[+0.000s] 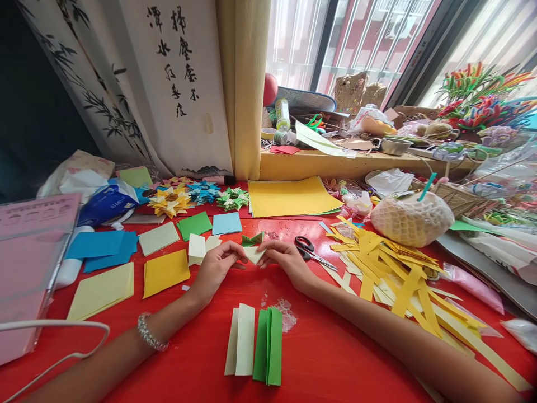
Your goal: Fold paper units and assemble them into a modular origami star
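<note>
Between my two hands is a small folded piece of cream paper (pixel 254 255), pinched at its left end by my left hand (pixel 222 263) and at its right end by my right hand (pixel 282 258). A folded green paper piece (pixel 252 240) stands just behind it. Left of my left hand is a creased cream paper (pixel 197 249). Nearer to me on the red table lie a pleated cream paper (pixel 240 340) and a pleated green paper (pixel 268 346), side by side. Black-handled scissors (pixel 312 252) lie right beside my right hand.
Stacks of blue (pixel 103 249), yellow (pixel 166 274) and green (pixel 194 225) paper lie at left. Folded paper stars (pixel 170 201) and yellow sheets (pixel 291 197) sit behind. At right are paper strips (pixel 390 274) and a wrapped coconut (pixel 413 218) with a straw.
</note>
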Action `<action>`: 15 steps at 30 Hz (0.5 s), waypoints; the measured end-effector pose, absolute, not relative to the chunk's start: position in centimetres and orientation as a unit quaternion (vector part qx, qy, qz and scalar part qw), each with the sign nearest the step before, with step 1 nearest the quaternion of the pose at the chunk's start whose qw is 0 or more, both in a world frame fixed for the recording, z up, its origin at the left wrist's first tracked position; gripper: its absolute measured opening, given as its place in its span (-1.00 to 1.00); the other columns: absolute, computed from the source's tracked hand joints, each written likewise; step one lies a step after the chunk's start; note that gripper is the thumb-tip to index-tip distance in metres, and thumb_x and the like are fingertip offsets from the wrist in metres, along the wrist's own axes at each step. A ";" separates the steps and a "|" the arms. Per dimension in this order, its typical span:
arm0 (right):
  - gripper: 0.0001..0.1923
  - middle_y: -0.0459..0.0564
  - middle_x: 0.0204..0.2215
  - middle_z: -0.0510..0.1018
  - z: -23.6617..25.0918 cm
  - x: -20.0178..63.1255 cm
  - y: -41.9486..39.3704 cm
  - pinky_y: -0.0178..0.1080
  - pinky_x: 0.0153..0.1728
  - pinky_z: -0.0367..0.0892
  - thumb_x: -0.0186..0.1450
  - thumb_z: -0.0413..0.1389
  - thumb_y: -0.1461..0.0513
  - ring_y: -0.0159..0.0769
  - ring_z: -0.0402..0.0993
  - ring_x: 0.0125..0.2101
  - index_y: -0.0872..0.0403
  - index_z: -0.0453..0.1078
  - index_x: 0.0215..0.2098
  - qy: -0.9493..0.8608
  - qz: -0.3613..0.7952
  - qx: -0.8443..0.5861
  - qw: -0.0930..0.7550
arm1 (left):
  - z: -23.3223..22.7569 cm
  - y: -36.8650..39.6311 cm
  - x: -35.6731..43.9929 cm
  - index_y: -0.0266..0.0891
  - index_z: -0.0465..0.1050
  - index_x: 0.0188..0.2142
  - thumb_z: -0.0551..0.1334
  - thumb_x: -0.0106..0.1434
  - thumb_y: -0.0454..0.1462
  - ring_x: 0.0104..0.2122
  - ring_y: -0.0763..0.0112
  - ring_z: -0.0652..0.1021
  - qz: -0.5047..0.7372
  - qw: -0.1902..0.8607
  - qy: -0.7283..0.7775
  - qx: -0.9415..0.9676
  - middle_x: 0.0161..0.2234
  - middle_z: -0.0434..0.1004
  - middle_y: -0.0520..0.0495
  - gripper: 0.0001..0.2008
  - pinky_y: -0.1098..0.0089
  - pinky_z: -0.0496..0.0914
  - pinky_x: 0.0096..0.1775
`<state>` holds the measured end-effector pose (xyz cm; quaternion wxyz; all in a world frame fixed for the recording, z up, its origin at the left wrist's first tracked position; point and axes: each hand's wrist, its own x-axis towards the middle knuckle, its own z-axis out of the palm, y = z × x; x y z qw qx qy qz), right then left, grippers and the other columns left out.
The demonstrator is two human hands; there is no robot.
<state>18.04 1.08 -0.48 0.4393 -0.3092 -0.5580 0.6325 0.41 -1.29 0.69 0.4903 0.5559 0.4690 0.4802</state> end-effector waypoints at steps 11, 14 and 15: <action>-0.89 -0.07 -0.52 0.51 -0.5 18.0 1.1 -0.28 -0.37 0.35 0.15 0.03 0.23 -0.38 0.44 -0.51 0.11 0.34 -0.42 -0.557 0.652 -0.295 0.421 | 1.1 -1.7 0.5 -0.23 0.32 -0.38 0.14 0.12 -0.20 -0.34 0.37 0.46 0.423 0.467 0.466 0.622 -0.40 0.39 0.01 -0.86 0.35 0.35 -0.22; -0.88 -0.06 -0.53 0.52 -0.5 18.0 1.0 -0.26 -0.35 0.36 0.15 0.04 0.22 -0.36 0.45 -0.49 0.11 0.33 -0.47 -0.570 0.649 -0.295 0.409 | 0.7 -1.5 0.6 -0.23 0.26 -0.44 0.18 0.08 -0.16 -0.40 0.40 0.45 0.404 0.462 0.470 0.634 -0.47 0.34 0.05 -0.81 0.37 0.34 -0.29; -0.88 -0.06 -0.53 0.52 -0.5 18.0 1.0 -0.25 -0.34 0.36 0.15 0.04 0.21 -0.36 0.45 -0.49 0.11 0.32 -0.49 -0.572 0.648 -0.294 0.407 | 0.6 -1.4 0.6 -0.23 0.24 -0.45 0.19 0.08 -0.16 -0.41 0.40 0.45 0.400 0.462 0.469 0.637 -0.48 0.34 0.06 -0.81 0.37 0.34 -0.30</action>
